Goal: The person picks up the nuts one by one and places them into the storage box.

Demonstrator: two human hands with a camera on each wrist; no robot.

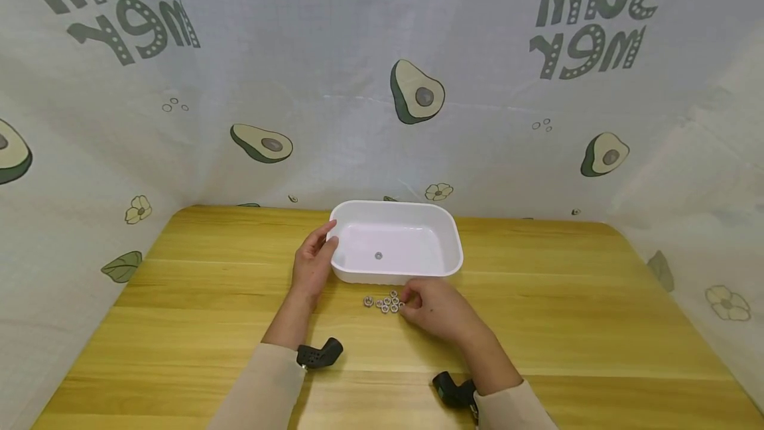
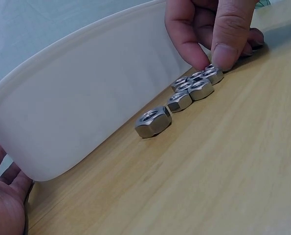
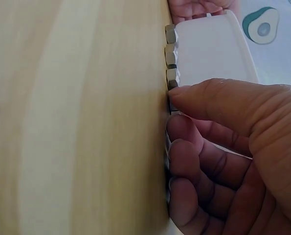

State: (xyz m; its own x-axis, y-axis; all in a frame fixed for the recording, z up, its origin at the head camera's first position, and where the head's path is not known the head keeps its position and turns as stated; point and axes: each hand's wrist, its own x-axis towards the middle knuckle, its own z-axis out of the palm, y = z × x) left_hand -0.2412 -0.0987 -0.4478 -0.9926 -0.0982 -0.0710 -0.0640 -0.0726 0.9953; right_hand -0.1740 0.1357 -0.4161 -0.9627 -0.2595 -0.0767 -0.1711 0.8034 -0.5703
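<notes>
A white plastic tray (image 1: 394,279) with rounded corners stands on the wooden table. My left hand (image 1: 313,264) rests at its left end, thumb and index fingertips at the rim. Inside the tray lies one small metal hex nut (image 1: 379,255). In front of its near wall is a cluster of several hex nuts (image 2: 200,90). A larger-looking nut (image 2: 153,122) lies a little apart on the left. My right hand (image 1: 438,307) is low at the cluster's right end, thumb and index finger pinching a nut (image 3: 173,108), mostly hidden by the fingertips.
The wood-grain table (image 1: 597,324) extends to both sides. A pale curtain (image 1: 334,138) printed with avocados and lettering hangs behind it and along the sides. Each wrist wears a black camera mount, the left mount (image 1: 320,354) and the right mount (image 1: 453,391).
</notes>
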